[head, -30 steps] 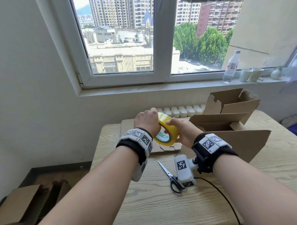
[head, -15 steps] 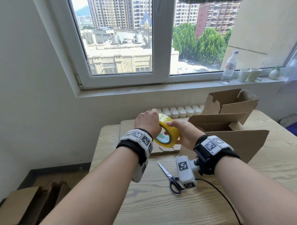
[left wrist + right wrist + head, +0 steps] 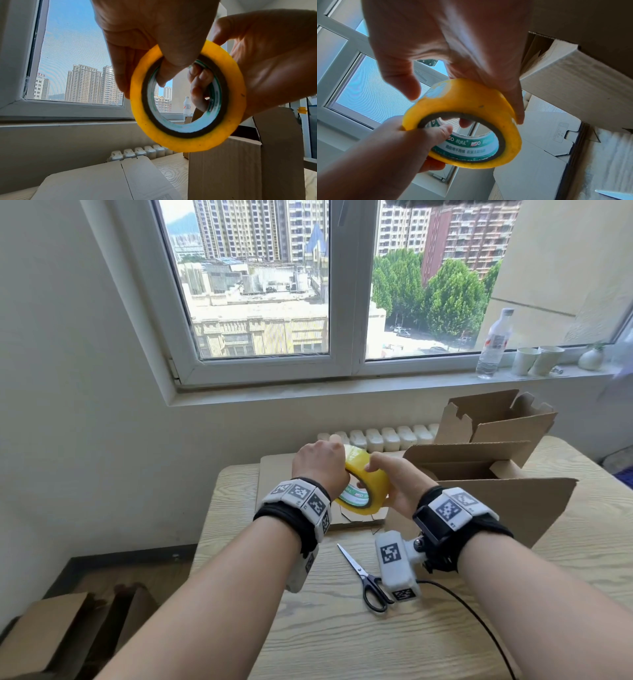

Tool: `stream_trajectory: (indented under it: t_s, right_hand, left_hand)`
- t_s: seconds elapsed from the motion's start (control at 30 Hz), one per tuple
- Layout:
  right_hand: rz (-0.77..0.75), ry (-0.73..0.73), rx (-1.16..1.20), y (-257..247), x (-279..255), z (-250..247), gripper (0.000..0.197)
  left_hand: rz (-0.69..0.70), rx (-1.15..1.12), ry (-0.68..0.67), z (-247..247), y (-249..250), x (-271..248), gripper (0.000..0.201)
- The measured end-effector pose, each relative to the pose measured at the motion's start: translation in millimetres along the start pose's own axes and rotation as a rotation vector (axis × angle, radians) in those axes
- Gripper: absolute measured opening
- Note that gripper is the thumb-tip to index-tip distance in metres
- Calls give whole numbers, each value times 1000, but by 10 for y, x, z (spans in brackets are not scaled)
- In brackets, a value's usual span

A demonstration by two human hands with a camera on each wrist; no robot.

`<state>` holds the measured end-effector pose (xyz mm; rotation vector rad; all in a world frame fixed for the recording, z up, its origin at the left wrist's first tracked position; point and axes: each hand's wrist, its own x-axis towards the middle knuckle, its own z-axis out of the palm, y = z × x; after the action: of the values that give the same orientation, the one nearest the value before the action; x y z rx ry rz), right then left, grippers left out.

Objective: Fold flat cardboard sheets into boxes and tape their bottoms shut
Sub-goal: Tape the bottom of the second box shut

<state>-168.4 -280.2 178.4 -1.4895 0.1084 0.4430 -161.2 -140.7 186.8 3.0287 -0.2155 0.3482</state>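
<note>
A yellow tape roll (image 3: 368, 484) (image 3: 171, 139) (image 3: 471, 108) is held above the wooden table (image 3: 342, 638). My left hand (image 3: 318, 463) (image 3: 154, 40) grips its left side, thumb hooked inside the core. My right hand (image 3: 397, 477) (image 3: 453, 40) holds the other side, with fingers over the outer band and fingertips in the core. Below the roll lies a flat cardboard sheet (image 3: 274, 474) (image 3: 102, 180). To the right a part-folded cardboard box (image 3: 507, 501) stands on the table with its flaps open.
Black-handled scissors (image 3: 366, 580) lie on the table near my right wrist, beside a black cable (image 3: 472, 618). Another open cardboard box (image 3: 496, 419) stands at the back right. A bottle (image 3: 493, 344) and cups (image 3: 534, 361) stand on the windowsill. More cardboard (image 3: 51, 635) lies on the floor, left.
Both hands stay on the tape roll in nearly the same place. The roll has turned a little between them, so more of its outer band shows.
</note>
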Motion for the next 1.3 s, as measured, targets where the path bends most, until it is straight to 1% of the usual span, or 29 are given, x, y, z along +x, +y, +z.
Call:
stream_trajectory:
  t_s: [0.07,0.13,0.23,0.4,0.47,0.57,0.63,0.73,0.83,0.87,1.0,1.13,1.2,1.27,1.3]
  right_hand:
    - [8,-27,8,6,-2,-12,18]
    - [11,-46,11,20,-5,-12,19]
    - [-7,-31,-37,32,-8,-1,21]
    - [-7,-53,-36,42,-20,0,14]
    - [8,-55,-31,39,-23,-1,18]
    - [33,-55,-25,29,-32,-10,29]
    - [33,-44,-24,31,-39,2,26]
    - [31,19,-11,44,-24,23,36]
    - [25,62,10,38,-23,29,30]
    - [28,64,5,40,-22,22,31]
    - [25,89,-21,30,-36,17,39]
    - [30,99,-74,27,-43,15,47]
    - [25,99,-99,18,-59,-5,41]
    - [20,96,-116,3,-68,-43,35]
    - [19,100,-128,-9,-79,-69,35]
  left_hand:
    - [-6,-1,-2,-2,-1,0,11]
    - [-10,5,-11,-7,-3,2,11]
    - [-11,14,-21,-13,-6,-6,13]
    - [-30,11,-20,-34,-6,-39,12]
    - [-23,16,-23,-43,0,-56,12]
    - [-9,11,-12,-42,-3,-82,14]
    - [-15,10,3,-51,-11,-98,15]
    - [0,24,6,-54,-10,-101,20]
    - [24,15,6,-46,-8,-97,20]
    - [19,9,2,-45,-8,-96,20]
    - [-9,-1,-5,-55,-16,-106,17]
    - [30,12,6,-32,1,-100,18]
    - [46,-10,-10,-5,25,-82,14]
    - [29,-45,-30,9,50,-67,12]
    - [13,-71,-37,12,61,-59,11]
